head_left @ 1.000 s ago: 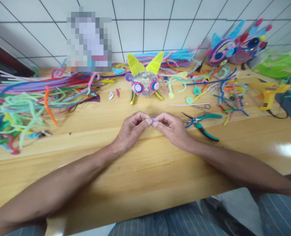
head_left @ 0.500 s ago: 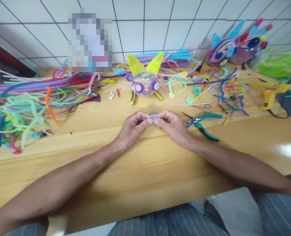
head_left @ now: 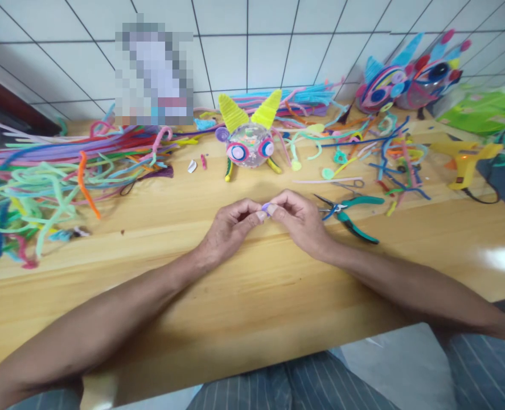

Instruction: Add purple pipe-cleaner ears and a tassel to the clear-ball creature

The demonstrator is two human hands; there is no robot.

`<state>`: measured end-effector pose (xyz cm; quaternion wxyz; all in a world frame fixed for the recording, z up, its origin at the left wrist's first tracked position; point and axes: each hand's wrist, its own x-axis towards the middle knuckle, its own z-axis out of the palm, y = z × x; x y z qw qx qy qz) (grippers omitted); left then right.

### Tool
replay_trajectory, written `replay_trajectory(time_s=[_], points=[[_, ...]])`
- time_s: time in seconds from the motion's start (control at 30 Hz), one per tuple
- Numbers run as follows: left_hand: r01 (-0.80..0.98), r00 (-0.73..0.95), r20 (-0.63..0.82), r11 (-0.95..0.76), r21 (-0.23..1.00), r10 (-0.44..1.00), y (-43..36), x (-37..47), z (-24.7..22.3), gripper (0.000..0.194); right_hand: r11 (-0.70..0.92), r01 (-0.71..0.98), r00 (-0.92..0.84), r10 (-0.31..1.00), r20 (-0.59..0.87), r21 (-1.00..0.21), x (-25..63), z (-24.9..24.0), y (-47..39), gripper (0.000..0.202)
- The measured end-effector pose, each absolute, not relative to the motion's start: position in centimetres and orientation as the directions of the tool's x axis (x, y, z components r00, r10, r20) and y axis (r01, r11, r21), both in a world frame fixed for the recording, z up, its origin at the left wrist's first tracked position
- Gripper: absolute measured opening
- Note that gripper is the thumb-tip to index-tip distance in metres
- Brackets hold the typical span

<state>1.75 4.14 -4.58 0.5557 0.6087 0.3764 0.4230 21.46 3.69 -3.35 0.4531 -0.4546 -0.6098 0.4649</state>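
Note:
A small purple disc [head_left: 266, 209] is pinched between my left hand [head_left: 236, 226] and my right hand [head_left: 297, 219], low over the wooden table. Both sets of fingertips close on it from either side and cover part of it. Behind my hands stands a clear round figure [head_left: 252, 149] with yellow pointed ears, pink and blue ringed eyes, a purple coil at its left side and short green and yellow legs. Open teal-handled pliers [head_left: 349, 208] lie just right of my right hand.
Piles of coloured pipe cleaners [head_left: 60, 165] spread over the left side and the back. Small scissors [head_left: 354, 185] and a yellow glue gun [head_left: 466, 162] lie to the right. Two more decorated figures [head_left: 382, 88] stand at the back right by the tiled wall.
The purple disc has tilted between my fingertips and sits slightly lower. My right fingers have shifted a little over it. The view has moved very slightly.

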Motion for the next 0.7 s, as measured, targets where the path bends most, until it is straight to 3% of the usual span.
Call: replay_trajectory(time_s=[0.27, 0.5, 0.7], points=[[0.034, 0.33, 0.161, -0.182, 0.983, 0.93, 3.76, 1.85, -4.87, 0.037, 0.179, 0.141, -0.229, 0.963, 0.143, -0.974, 21.51, -3.17, 3.75, 0.019], [0.022, 0.342, 0.091, -0.105, 0.994, 0.935, 4.0, 1.93, -4.12, 0.037, 0.175, 0.118, -0.21, 0.967, 0.148, -0.977, 21.47, -3.39, 4.07, 0.019], [-0.04, 0.294, -0.023, 0.036, 0.999, 0.956, 4.34, 1.75, -4.15, 0.037, 0.017, 0.021, -0.181, 0.983, 0.013, -1.0, 21.35, -3.53, 4.23, 0.02]])
